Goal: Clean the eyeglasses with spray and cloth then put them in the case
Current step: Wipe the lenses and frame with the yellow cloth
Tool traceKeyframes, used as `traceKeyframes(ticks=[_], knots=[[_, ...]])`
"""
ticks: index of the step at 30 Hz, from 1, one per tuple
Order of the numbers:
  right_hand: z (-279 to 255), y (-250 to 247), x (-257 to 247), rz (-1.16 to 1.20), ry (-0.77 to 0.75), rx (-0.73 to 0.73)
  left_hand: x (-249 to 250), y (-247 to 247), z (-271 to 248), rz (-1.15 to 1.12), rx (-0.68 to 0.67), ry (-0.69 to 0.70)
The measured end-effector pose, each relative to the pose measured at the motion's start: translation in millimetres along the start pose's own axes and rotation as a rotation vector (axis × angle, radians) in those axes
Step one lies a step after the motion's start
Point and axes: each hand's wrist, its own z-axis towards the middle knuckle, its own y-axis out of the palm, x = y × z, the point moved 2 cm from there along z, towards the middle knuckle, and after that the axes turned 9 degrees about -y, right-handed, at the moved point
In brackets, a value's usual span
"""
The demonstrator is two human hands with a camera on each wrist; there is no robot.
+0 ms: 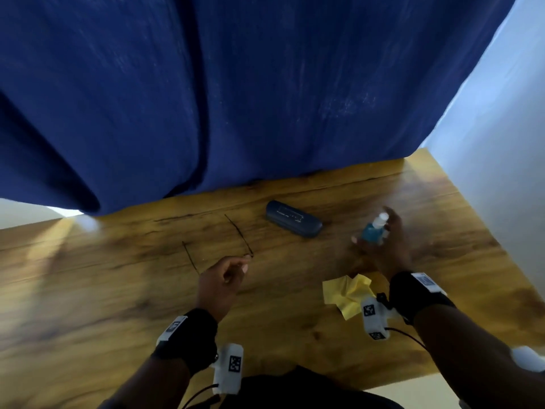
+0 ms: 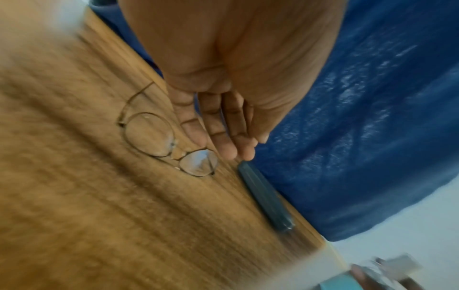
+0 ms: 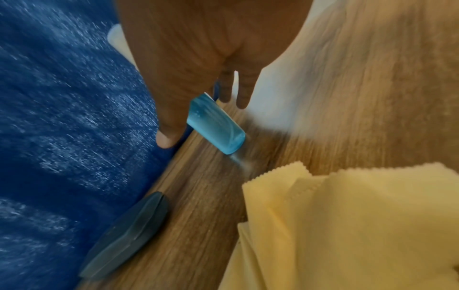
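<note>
Thin wire-framed eyeglasses (image 1: 236, 234) lie unfolded on the wooden table (image 1: 118, 290). My left hand (image 1: 243, 265) hovers at their near rim with fingers (image 2: 218, 135) straight and relaxed, right beside the lenses (image 2: 149, 135) and gripping nothing. A small blue spray bottle (image 1: 371, 233) with a white top stands to the right. My right hand (image 1: 380, 231) is spread around it, with the thumb (image 3: 164, 137) on one side of the bottle (image 3: 218, 129) and the fingers (image 3: 242, 98) on the other, not clamped. The dark case (image 1: 293, 219) lies closed between them. A yellow cloth (image 1: 348, 290) lies crumpled by my right wrist.
A blue curtain (image 1: 265, 84) hangs along the table's far edge, just behind the case (image 3: 126, 235). A pale wall (image 1: 501, 143) borders the table on the right. The views are motion-blurred.
</note>
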Motion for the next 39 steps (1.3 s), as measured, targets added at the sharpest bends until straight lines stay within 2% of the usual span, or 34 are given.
traceKeyframes(ticks=[2, 5, 8, 11, 14, 17, 19, 23, 28, 31, 34, 36, 39], knots=[[-13.1, -6.2, -4.0, 0.032, -0.039, 0.092, -23.1, -6.0, 3.0, -0.022, 0.083, -0.126], [-32.8, -10.8, -17.5, -0.137, -0.132, 0.193, -69.5, -21.7, 10.6, 0.002, 0.180, -0.362], [-59.5, -12.0, -46.0, -0.177, -0.250, 0.292, -93.1, -31.7, 19.2, -0.143, 0.158, -0.539], [-82.4, -3.2, -70.7, -0.194, -0.343, 0.351, -87.9, -36.8, 30.1, -0.315, 0.049, -0.631], [-101.3, 13.7, -83.9, -0.200, -0.444, 0.276, -89.0, -36.4, 43.2, -0.379, -0.019, -0.668], [-114.8, 32.2, -95.2, -0.204, -0.457, 0.186, -99.1, -35.1, 54.0, -0.397, -0.071, -0.663], [-123.5, 46.0, -103.7, -0.202, -0.467, 0.118, -100.7, -39.3, 54.6, -0.307, -0.075, -0.583], [-137.4, 72.2, -113.0, -0.215, -0.457, -0.029, -90.2, -68.9, 44.7, 0.075, 0.085, -0.123], [-128.5, 107.4, -132.1, -0.205, -0.423, -0.185, -73.5, -118.8, 21.4, 0.116, 0.235, 0.327], [-111.1, 126.5, -155.3, -0.185, -0.387, -0.270, -55.4, -147.0, 3.2, 0.059, 0.308, 0.465], [-93.0, 138.5, -189.0, 0.001, -0.313, -0.379, -36.9, -171.1, -13.5, -0.027, 0.336, 0.518], [-81.7, 142.8, -212.9, 0.123, -0.313, -0.414, -22.9, -186.1, -25.4, -0.082, 0.297, 0.576], [-72.4, 148.8, -242.3, 0.312, -0.279, -0.468, -2.3, -203.9, -45.4, -0.134, 0.154, 0.664]])
